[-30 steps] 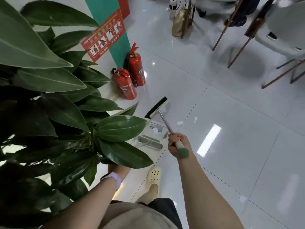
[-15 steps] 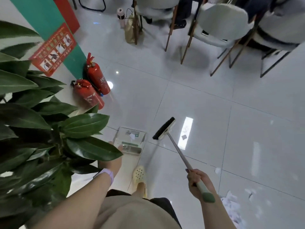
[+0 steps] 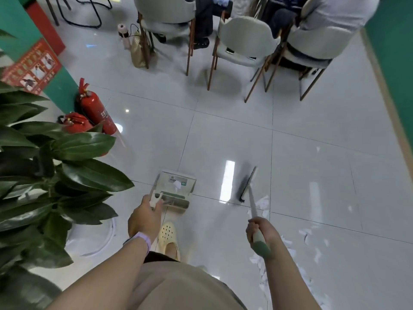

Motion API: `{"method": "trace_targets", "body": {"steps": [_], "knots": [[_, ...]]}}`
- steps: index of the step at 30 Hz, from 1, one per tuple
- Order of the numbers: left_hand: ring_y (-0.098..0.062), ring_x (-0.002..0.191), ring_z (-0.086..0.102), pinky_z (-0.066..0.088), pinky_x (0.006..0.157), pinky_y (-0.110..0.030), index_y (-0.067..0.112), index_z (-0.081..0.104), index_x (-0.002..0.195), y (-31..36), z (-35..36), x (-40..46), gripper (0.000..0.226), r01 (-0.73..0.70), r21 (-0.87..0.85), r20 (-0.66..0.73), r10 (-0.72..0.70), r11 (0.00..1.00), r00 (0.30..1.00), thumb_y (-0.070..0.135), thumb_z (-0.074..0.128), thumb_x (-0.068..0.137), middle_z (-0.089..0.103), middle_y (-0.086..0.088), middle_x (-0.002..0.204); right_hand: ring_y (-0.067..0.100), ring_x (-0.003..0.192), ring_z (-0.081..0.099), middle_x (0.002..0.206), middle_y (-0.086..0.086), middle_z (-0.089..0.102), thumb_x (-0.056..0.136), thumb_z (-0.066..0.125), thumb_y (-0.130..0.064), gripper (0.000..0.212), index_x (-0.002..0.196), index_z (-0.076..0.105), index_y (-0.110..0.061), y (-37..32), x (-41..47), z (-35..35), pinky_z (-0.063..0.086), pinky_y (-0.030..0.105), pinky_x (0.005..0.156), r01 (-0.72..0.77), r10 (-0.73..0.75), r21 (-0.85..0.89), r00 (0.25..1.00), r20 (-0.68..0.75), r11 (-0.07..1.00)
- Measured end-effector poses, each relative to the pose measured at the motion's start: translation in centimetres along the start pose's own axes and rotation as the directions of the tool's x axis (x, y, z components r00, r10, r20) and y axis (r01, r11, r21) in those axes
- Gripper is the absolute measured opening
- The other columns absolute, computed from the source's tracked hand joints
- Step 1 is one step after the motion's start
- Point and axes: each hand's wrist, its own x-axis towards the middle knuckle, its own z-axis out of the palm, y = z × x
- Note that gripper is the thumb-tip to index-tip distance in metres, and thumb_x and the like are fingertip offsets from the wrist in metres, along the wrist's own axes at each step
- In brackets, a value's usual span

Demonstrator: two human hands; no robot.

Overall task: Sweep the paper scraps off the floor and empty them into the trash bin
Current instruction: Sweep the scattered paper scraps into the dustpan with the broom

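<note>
My left hand grips the white handle of a pale dustpan that sits low over the floor ahead of my foot, with a white scrap inside it. My right hand holds the green-ended handle of a broom; its black brush head is blurred, just right of a bright floor reflection. White paper scraps lie around the broom's shaft and trail down the floor at the lower right. No trash bin is in view.
A large leafy plant in a white pot fills the left side. Two red fire extinguishers stand by a green wall. Several chairs with seated people, a bag and a bottle stand at the back.
The view has swung right, away from the plant. My right hand carried the broom rightward toward the scattered scraps. My left hand, earlier half hidden by leaves, now shows gripping the dustpan handle.
</note>
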Motion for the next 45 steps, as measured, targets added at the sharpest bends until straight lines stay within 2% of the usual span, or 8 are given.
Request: {"method": "trace_targets", "body": {"steps": [10, 17, 20, 25, 32, 36, 42, 45], "knots": [[-0.037, 0.091, 0.064, 0.048, 0.072, -0.035, 0.014, 0.052, 0.127, -1.7, -0.1, -4.9, 0.037, 0.087, -0.128, -0.08, -0.097, 0.988, 0.992, 0.043, 0.049, 0.104, 0.07, -0.016, 0.109, 0.007, 0.033, 0.036, 0.051, -0.005, 0.034, 0.089, 0.048, 0.0, 0.023, 0.075, 0.04, -0.016, 3.9, -1.7, 1.6, 0.036, 0.015, 0.032, -0.098, 0.098, -0.005, 0.977, 0.187, 0.995], [-0.029, 0.077, 0.051, 0.048, 0.074, -0.038, 0.01, 0.051, 0.126, -5.4, 0.3, -8.8, 0.042, 0.12, -0.156, -0.145, -0.143, 0.98, 0.979, 0.045, 0.047, 0.104, 0.068, -0.017, 0.097, 0.007, 0.035, 0.04, 0.057, -0.006, 0.037, 0.036, 0.078, 0.024, 0.067, 0.084, 0.046, -0.011, 7.7, -1.2, -0.1, 0.04, 0.017, 0.033, -0.204, 0.208, -0.043, 0.934, 0.291, 0.978], [-0.033, 0.078, 0.057, 0.054, 0.077, -0.044, 0.011, 0.052, 0.125, -6.5, 0.7, -8.8, 0.044, 0.183, -0.197, -0.153, -0.214, 0.963, 0.965, 0.048, 0.048, 0.102, 0.064, -0.013, 0.086, 0.007, 0.035, 0.042, 0.054, -0.004, 0.04, 0.041, 0.076, 0.025, 0.064, 0.085, 0.046, -0.011, 9.5, -0.3, -1.2, 0.041, 0.019, 0.032, -0.26, 0.283, -0.125, 0.93, 0.233, 0.958], [-0.044, 0.101, 0.066, 0.055, 0.085, -0.047, 0.013, 0.05, 0.131, -8.0, 0.1, -7.4, 0.045, 0.163, -0.173, -0.102, -0.182, 0.971, 0.978, 0.048, 0.049, 0.102, 0.07, -0.021, 0.116, 0.008, 0.031, 0.042, 0.051, -0.003, 0.041, 0.034, 0.075, 0.028, 0.065, 0.082, 0.049, -0.007, 11.0, 0.5, -3.8, 0.041, 0.019, 0.029, -0.276, 0.289, -0.111, 0.949, 0.123, 0.955], [-0.042, 0.098, 0.067, 0.057, 0.08, -0.043, 0.014, 0.05, 0.133, -9.2, 0.6, -6.3, 0.045, 0.016, -0.027, 0.048, -0.014, 1.0, 0.999, 0.047, 0.048, 0.103, 0.072, -0.019, 0.113, 0.008, 0.031, 0.043, 0.049, -0.002, 0.041, 0.046, 0.078, 0.019, 0.043, 0.071, 0.053, -0.004, 11.5, -2.0, -10.6, 0.042, 0.018, 0.03, -0.187, 0.184, 0.089, 0.982, 0.041, 0.978], [-0.039, 0.085, 0.065, 0.054, 0.071, -0.038, 0.015, 0.053, 0.121, -9.1, 0.6, -4.6, 0.038, -0.07, -0.011, 0.127, 0.071, 0.997, 0.989, 0.048, 0.049, 0.102, 0.072, -0.016, 0.1, 0.008, 0.029, 0.042, 0.046, -0.001, 0.042, 0.079, 0.054, 0.001, 0.015, 0.077, 0.046, -0.011, 12.2, -3.2, -11.1, 0.04, 0.017, 0.029, -0.09, 0.1, 0.11, 0.991, -0.084, 0.99], [-0.034, 0.074, 0.061, 0.048, 0.062, -0.034, 0.021, 0.052, 0.105, -7.6, 0.9, -3.5, 0.025, -0.192, -0.034, 0.23, 0.195, 0.981, 0.953, 0.045, 0.052, 0.101, 0.066, -0.006, 0.081, 0.011, 0.027, 0.039, 0.041, 0.003, 0.041, 0.091, 0.044, 0.004, 0.021, 0.073, 0.044, -0.007, 14.6, -3.2, -7.2, 0.036, 0.016, 0.03, 0.088, -0.12, -0.124, 0.952, -0.282, 0.988], [-0.033, 0.074, 0.061, 0.047, 0.063, -0.034, 0.021, 0.049, 0.102, -6.6, 1.3, -3.3, 0.023, -0.209, -0.055, 0.265, 0.216, 0.976, 0.94, 0.045, 0.052, 0.101, 0.064, -0.004, 0.079, 0.009, 0.027, 0.037, 0.041, 0.001, 0.038, 0.093, 0.041, 0.003, 0.021, 0.077, 0.04, -0.01, 13.4, -4.5, -6.9, 0.034, 0.016, 0.028, 0.168, -0.16, 0.014, 0.956, -0.247, 0.986]]}}
